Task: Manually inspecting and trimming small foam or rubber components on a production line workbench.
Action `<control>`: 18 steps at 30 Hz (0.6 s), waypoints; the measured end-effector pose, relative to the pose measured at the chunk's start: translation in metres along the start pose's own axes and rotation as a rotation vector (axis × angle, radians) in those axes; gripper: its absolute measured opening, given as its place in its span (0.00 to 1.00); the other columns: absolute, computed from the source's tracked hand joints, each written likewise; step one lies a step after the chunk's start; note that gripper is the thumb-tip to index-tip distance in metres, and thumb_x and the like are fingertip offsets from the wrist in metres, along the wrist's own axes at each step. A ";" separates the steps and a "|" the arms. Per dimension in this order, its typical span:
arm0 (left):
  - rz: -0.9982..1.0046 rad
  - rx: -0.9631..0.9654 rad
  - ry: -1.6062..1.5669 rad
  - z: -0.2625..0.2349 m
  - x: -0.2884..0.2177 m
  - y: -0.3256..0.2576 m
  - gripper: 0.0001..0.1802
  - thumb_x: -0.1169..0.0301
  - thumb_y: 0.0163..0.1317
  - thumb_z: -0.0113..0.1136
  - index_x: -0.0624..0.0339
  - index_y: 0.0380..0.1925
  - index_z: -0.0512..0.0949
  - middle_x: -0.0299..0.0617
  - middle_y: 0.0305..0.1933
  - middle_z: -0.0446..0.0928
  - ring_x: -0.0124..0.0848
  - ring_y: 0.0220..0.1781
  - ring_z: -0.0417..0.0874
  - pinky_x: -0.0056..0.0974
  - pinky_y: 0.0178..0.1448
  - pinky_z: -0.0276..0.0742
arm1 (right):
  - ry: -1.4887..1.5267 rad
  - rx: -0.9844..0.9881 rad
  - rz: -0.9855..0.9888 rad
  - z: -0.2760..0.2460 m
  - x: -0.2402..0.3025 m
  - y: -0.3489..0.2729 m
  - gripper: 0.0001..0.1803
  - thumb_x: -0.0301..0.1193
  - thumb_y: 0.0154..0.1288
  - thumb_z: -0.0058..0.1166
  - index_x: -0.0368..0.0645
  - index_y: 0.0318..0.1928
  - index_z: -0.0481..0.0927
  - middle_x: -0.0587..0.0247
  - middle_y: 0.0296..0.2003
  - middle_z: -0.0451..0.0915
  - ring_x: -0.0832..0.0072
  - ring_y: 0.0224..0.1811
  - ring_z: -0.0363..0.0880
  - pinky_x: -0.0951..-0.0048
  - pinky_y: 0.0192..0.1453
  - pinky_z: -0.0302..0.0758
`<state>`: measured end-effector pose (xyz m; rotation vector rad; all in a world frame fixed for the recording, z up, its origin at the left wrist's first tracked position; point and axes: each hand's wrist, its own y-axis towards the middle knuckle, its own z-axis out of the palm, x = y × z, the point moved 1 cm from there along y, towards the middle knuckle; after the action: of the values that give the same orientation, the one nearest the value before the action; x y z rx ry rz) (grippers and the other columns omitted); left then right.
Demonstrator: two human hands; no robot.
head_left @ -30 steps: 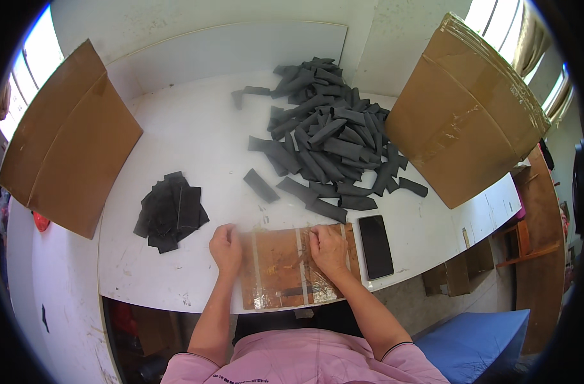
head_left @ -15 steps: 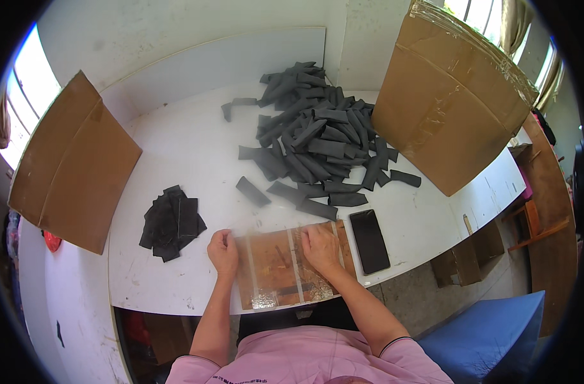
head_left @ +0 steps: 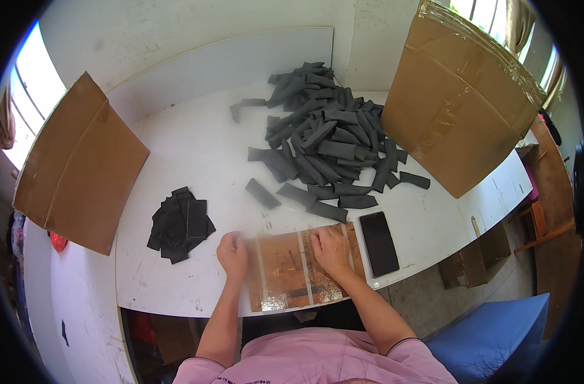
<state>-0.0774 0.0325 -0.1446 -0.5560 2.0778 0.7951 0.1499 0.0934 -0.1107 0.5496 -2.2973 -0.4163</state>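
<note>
A brown board (head_left: 276, 272) covered in clear tape, with pale strips across it, lies at the table's front edge. Beside its far left corner is my left hand (head_left: 233, 256), fingers curled closed; whatever they pinch is hidden. My right hand (head_left: 332, 251) rests over the board's right part, its fingers bent and pressed together, and I cannot make out anything in them. Beyond the board spreads a large heap of dark grey, flattened tube-like foam pieces (head_left: 336, 150), with a few lying loose nearest to my hands. Left of my left hand sits a small pile of flat black pieces (head_left: 180, 227).
A black phone (head_left: 379, 244) lies just right of the board. Large cardboard boxes stand at the left (head_left: 80, 166) and the right (head_left: 461, 96) of the white table (head_left: 176, 141). Past the table's right edge are a blue panel (head_left: 496, 339) and a lower open carton (head_left: 477, 256).
The whole view has shifted slightly, so everything appears a little farther right. Both hands keep nearly the same places against the board.
</note>
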 end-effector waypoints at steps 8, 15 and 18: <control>0.170 -0.062 0.197 -0.003 -0.012 0.000 0.05 0.75 0.52 0.51 0.65 0.27 0.75 0.46 0.22 0.74 0.34 0.21 0.74 0.34 0.28 0.69 | -0.013 0.040 0.016 0.003 0.003 0.003 0.05 0.30 0.54 0.47 0.42 0.27 0.73 0.55 0.25 0.74 0.58 0.28 0.74 0.60 0.29 0.68; 0.212 -0.084 0.220 -0.023 -0.018 0.025 0.09 0.81 0.47 0.51 0.64 0.32 0.71 0.46 0.30 0.69 0.39 0.28 0.73 0.38 0.32 0.69 | -0.018 0.036 -0.007 0.002 0.005 0.004 0.03 0.28 0.53 0.48 0.42 0.27 0.72 0.57 0.25 0.74 0.58 0.27 0.73 0.62 0.29 0.68; 0.337 -0.323 0.562 -0.040 -0.024 0.052 0.11 0.78 0.46 0.54 0.63 0.33 0.71 0.45 0.33 0.69 0.40 0.34 0.71 0.41 0.37 0.68 | -0.011 0.044 -0.012 0.003 0.003 0.003 0.03 0.27 0.52 0.48 0.42 0.27 0.71 0.57 0.25 0.74 0.58 0.27 0.73 0.62 0.29 0.68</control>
<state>-0.1175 0.0432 -0.0888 -0.6685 2.6193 1.3016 0.1449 0.0950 -0.1090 0.5847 -2.3196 -0.3767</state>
